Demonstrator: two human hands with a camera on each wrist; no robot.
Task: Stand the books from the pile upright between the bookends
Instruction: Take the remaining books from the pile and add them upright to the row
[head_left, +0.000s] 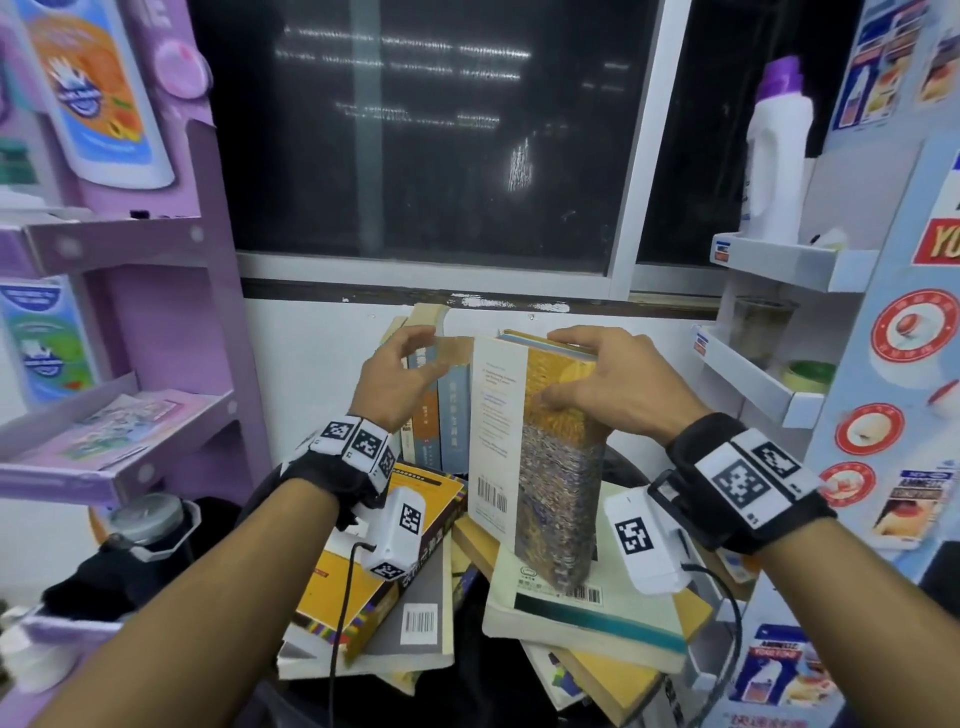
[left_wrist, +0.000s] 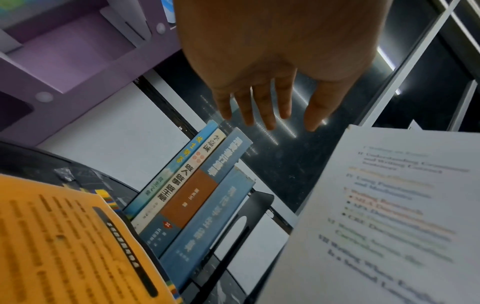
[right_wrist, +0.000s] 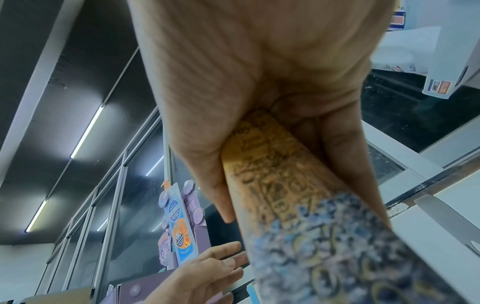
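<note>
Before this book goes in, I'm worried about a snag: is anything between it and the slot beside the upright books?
The black bookend stands right against the last upright blue book, closing the row. The held book in the right hand needs it shifted. The left hand hovers empty.

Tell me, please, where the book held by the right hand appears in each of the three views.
Head: the held book stands upright at centre, gripped at its top by the right hand.
Left wrist: its white back cover fills the right side.
Right wrist: its yellow and blue spine runs from centre to lower right.
Shared landmark: the left hand, open beside it.
</note>
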